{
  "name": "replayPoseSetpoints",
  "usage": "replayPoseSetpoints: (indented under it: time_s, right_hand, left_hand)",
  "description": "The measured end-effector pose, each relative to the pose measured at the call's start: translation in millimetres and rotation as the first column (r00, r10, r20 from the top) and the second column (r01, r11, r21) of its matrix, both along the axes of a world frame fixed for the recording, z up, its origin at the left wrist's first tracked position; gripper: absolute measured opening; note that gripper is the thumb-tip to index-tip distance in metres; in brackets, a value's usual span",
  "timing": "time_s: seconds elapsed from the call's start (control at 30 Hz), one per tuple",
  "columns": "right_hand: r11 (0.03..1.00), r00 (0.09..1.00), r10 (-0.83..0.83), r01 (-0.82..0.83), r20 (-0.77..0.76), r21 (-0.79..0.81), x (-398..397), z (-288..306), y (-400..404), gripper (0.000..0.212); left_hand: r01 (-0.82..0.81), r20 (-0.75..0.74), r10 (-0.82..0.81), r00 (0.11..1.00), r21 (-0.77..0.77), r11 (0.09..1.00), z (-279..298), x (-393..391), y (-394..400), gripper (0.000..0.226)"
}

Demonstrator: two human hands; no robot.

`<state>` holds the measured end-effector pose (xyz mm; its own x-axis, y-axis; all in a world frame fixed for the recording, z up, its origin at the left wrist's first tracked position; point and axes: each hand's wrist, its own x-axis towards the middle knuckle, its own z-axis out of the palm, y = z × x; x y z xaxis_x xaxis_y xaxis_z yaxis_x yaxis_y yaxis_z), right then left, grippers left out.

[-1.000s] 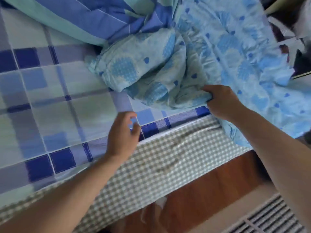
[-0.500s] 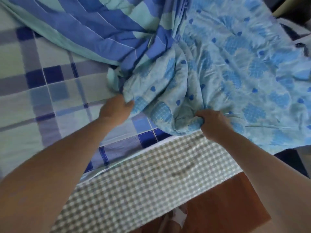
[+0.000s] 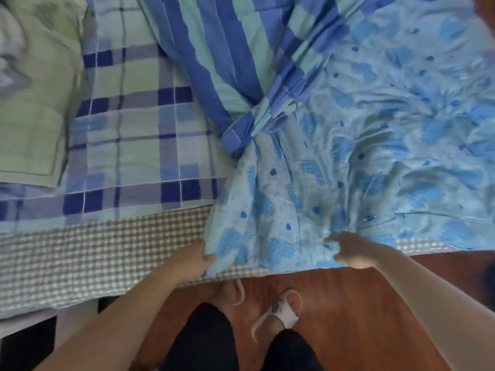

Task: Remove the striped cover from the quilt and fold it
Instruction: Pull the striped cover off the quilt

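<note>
Checked bed point(image 3: 112, 245) bears rumpled quilt point(image 3: 375, 145), bunched striped cover point(image 3: 241, 84).

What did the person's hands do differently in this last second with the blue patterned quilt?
The left hand, free a second ago, now grips the light-blue patterned quilt at its near edge. The right hand loosened its bunched grip. The striped blue-and-green cover stays partly on.

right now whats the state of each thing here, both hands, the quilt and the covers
left hand: grips the quilt's near left corner
right hand: fingers curled into the quilt's near edge
light blue quilt with darker blue leaf and heart print: spread out, wrinkled, near edge over the bedside
blue and teal striped cover: bunched to a gathered point, still round the quilt
blue plaid bed sheet: lying flat
pale green pillow: lying flat at far left
</note>
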<state>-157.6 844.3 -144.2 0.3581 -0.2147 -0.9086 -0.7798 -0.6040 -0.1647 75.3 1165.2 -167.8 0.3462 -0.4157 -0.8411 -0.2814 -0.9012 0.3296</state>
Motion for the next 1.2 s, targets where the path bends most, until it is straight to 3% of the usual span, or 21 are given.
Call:
replayPoseSetpoints:
  time_s: [0.03,0.1,0.17,0.23,0.27,0.33,0.4,0.43,0.5,0.53,0.6,0.67,0.7,0.77,0.87,0.97,1.07,1.13,1.2]
  right_hand:
    - [0.988,0.98,-0.153,0.152,0.125,0.014,18.1,-0.6,-0.5,0.05]
    - [0.918,0.844,-0.375,0.396,0.383,0.026,64.0,-0.3,2.9,0.04]
    - [0.847,0.709,-0.491,0.523,0.507,0.089,113.0,1.2,7.1,0.039]
    - [0.82,0.657,-0.54,0.552,0.527,0.151,158.6,-4.3,10.3,0.06]
    - [0.839,0.683,-0.508,0.53,0.524,0.122,179.5,-10.1,11.2,0.075]
    - [0.881,0.771,-0.416,0.472,0.483,0.005,214.1,-26.1,15.8,0.102]
    - [0.87,0.789,-0.43,0.493,0.438,-0.034,239.8,-49.5,27.2,0.116]
    - [0.857,0.79,-0.448,0.513,0.418,-0.051,248.8,-62.2,37.8,0.121]
    - [0.835,0.804,-0.425,0.526,0.416,-0.162,258.1,-82.7,61.7,0.121]
    - [0.811,0.792,-0.403,0.541,0.459,-0.223,257.8,-88.2,68.6,0.112]
    - [0.738,0.677,-0.428,0.644,0.599,-0.2,249.1,-83.3,62.0,0.081]
    - [0.657,0.53,-0.524,0.75,0.667,-0.08,235.6,-61.4,38.0,0.059]
    - [0.644,0.5,-0.537,0.763,0.679,-0.052,229.1,-44.7,25.2,0.056]
    - [0.677,0.509,-0.509,0.735,0.694,-0.043,222.8,-4.9,5.2,0.055]
    - [0.712,0.485,-0.487,0.702,0.727,0.008,231.1,54.1,-13.6,0.053]
    - [0.764,0.407,-0.494,0.625,0.768,0.161,234.9,102.2,-24.3,0.059]
    - [0.768,0.324,-0.535,0.57,0.78,0.29,223.6,116.7,-26.1,0.066]
    - [0.697,0.231,-0.629,0.591,0.742,0.407,215.0,108.2,-26.2,0.066]
    - [0.599,0.192,-0.743,0.618,0.641,0.509,206.0,87.8,-27.0,0.065]
  left_hand:
    - [0.101,-0.062,-0.101,0.993,-0.008,0.995,2.1,-8.8,-15.5,0.044]
    - [0.274,-0.16,-0.28,0.947,-0.058,0.96,10.2,-19.6,-47.9,0.045]
    - [0.512,-0.225,-0.521,0.823,-0.101,0.853,18.7,-15.1,-78.7,0.045]
    - [0.696,-0.229,-0.695,0.682,-0.092,0.712,21.2,13.1,-105.1,0.038]
    - [0.721,-0.177,-0.716,0.675,-0.045,0.691,19.1,35.4,-117.1,0.03]
    - [0.618,0.106,-0.624,0.774,0.082,0.782,11.1,89.6,-140.6,0.022]
    - [0.364,0.448,-0.33,0.831,0.011,0.931,-7.2,141.1,-158.7,0.02]
    - [0.246,0.48,-0.163,0.862,-0.115,0.963,-19.7,156.7,-165.2,0.021]
    - [0.107,0.34,0.004,0.94,-0.306,0.946,-41.0,167.7,-180.3,0.035]
    - [0.089,0.276,0.015,0.961,-0.36,0.929,-50.7,164.6,-186.6,0.046]
    - [0.078,0.255,0.046,0.966,-0.453,0.888,-63.6,149.8,-197.5,0.065]
    - [0.084,0.368,0.142,0.919,-0.535,0.84,-62.6,137.4,-209.1,0.075]
    - [0.124,0.465,0.195,0.864,-0.57,0.812,-56.6,132.0,-216.1,0.074]
    - [0.17,0.56,0.32,0.765,-0.654,0.738,-32.0,127.4,-235.3,0.062]
    - [0.121,0.54,0.409,0.735,-0.698,0.706,12.9,152.5,-267.7,0.048]
    - [0.057,0.581,0.441,0.684,-0.646,0.762,49.3,232.7,-281.7,0.044]
    - [0.172,0.77,0.287,0.57,-0.453,0.875,74.5,346.2,-282.7,0.043]
    - [0.142,0.867,0.233,0.44,-0.323,0.936,90.9,423.1,-280.0,0.037]
    - [-0.005,0.843,0.325,0.428,-0.358,0.934,96.4,477.3,-278.9,0.033]
